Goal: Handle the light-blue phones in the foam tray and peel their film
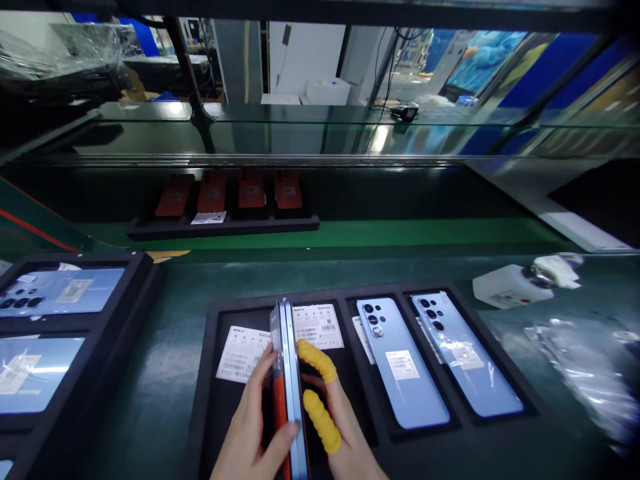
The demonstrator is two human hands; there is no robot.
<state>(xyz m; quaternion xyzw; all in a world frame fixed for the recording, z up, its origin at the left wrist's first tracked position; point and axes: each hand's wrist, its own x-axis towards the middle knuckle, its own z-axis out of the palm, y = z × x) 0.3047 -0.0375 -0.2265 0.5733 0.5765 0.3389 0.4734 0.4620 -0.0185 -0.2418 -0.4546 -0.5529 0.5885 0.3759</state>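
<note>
Two smartphones stand edge-on, face to face, between my hands above a black foam tray. My left hand is closed on them from the left, its thumb across their long edges. My right hand, with yellow finger cots on its thumb and index finger, grips them from the right. An orange-red surface shows low on their left side. Behind them lie two white printed labels in the tray. To the right, a blue phone and a second blue phone lie back up in their slots.
Another tray with blue phones stands at left. Across the green bench, a tray holds several orange phones. A white bottle lies at right, near crumpled clear plastic. A glass shelf spans the back.
</note>
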